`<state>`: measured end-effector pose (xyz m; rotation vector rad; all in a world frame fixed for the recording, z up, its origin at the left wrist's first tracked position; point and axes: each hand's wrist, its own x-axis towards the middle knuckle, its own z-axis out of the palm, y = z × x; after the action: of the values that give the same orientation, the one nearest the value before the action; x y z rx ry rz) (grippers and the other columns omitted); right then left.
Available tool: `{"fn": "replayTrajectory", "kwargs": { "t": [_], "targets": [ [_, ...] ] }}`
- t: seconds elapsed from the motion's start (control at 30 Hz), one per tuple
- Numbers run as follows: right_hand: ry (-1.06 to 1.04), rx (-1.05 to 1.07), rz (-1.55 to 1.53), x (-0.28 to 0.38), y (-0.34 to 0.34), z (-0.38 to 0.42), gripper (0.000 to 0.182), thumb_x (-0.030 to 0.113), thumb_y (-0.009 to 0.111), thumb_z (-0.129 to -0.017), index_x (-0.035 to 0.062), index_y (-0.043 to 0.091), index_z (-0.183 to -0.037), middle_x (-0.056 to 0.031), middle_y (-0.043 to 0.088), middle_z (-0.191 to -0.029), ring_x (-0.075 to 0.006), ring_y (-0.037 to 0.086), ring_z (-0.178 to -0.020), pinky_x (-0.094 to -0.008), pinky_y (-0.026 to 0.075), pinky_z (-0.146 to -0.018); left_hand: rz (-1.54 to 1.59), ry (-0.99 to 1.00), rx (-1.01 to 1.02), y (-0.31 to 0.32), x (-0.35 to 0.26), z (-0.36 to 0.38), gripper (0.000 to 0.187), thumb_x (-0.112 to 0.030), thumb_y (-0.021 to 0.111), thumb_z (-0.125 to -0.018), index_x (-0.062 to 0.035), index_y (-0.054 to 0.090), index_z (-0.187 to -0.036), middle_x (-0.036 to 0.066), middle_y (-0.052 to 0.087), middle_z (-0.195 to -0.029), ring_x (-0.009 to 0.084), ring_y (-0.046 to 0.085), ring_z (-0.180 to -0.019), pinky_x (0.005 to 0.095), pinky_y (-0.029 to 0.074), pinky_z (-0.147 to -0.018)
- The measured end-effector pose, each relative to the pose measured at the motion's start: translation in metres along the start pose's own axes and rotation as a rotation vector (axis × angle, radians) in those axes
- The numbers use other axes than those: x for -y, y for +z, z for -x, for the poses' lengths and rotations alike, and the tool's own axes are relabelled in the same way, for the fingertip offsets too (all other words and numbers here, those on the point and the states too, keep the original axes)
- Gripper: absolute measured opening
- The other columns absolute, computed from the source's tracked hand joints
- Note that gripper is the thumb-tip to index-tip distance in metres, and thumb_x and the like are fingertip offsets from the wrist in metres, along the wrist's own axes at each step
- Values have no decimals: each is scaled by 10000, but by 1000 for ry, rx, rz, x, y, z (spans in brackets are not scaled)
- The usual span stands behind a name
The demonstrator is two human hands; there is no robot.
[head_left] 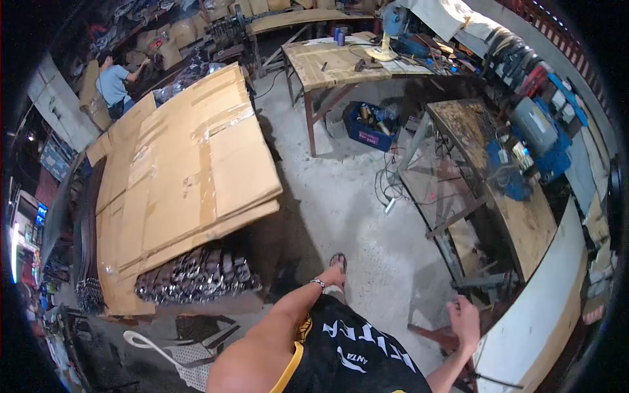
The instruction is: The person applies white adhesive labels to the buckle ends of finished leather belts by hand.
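My left hand (pixel 334 278), with a metal bracelet at the wrist, hangs low ahead of my body. It overlaps my sandalled foot (pixel 339 259) in the view, and its fingers cannot be made out. To the right, my right hand (pixel 464 319) is held in the air with loosely bent fingers and nothing visible in them. The white panel (pixel 534 321) and the wooden workbench are nearest to it. On my left stands a table covered with cardboard sheets (pixel 190 170); a pile of dark straps with shiny metal buckles (pixel 200 275) pokes out from under their near edge.
A worn workbench (pixel 517 203) carrying a blue machine (pixel 550 147) runs along the right. Farther off are a table (pixel 327 62) with a fan, a blue crate (pixel 372 128) and cables (pixel 386 190) on the concrete floor. A person (pixel 114 82) works at the back left. A white chair (pixel 190 360) stands lower left.
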<state>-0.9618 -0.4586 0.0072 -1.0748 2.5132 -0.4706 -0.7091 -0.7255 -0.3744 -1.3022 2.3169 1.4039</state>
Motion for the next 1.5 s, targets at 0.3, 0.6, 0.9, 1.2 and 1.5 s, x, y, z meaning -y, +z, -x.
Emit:
{"fn": "replayTrajectory", "kwargs": {
  "t": [0.3, 0.6, 0.9, 1.2, 1.5],
  "targets": [
    [97, 455, 40, 65, 90, -198, 433, 333, 659, -852, 41, 658, -1171, -242, 690, -977, -343, 684, -955, -415, 527, -827, -115, 199, -89, -53, 35, -246, 293, -223, 592, -762, 40, 707, -817, 263, 693, -956, 362, 699, -887, 442, 564, -786],
    [-191, 426, 106, 192, 53, -445, 384, 298, 663, -848, 1, 670, -1091, -218, 692, -890, -361, 674, -837, -396, 523, -753, 417, -298, -57, -263, -30, -313, 310, -251, 585, -807, 32, 678, -720, 170, 671, -651, 241, 655, -531, 362, 522, -505],
    [-358, 542, 197, 311, 76, -716, 409, 318, 625, -859, 0, 661, -1115, -257, 674, -999, -404, 639, -986, -452, 494, -868, 268, -467, -141, -389, 49, -328, 277, -234, 605, -763, 10, 713, -836, 159, 718, -789, 295, 676, -726, 421, 528, -709],
    [-802, 480, 161, 543, 108, -896, 393, 302, 629, -868, -3, 642, -1115, -248, 670, -1008, -416, 626, -994, -469, 491, -864, 787, -260, -733, -641, -17, -350, 291, -191, 596, -937, 33, 652, -1115, 92, 691, -847, 142, 626, -755, 311, 507, -708],
    [-871, 758, 220, 694, 237, -953, 371, 302, 616, -885, 2, 653, -1101, -249, 670, -1017, -397, 642, -980, -431, 501, -846, 742, -162, -924, -857, -25, -301, 281, -169, 584, -970, 26, 623, -1169, 82, 696, -989, 134, 639, -899, 287, 515, -812]
  ]
}}
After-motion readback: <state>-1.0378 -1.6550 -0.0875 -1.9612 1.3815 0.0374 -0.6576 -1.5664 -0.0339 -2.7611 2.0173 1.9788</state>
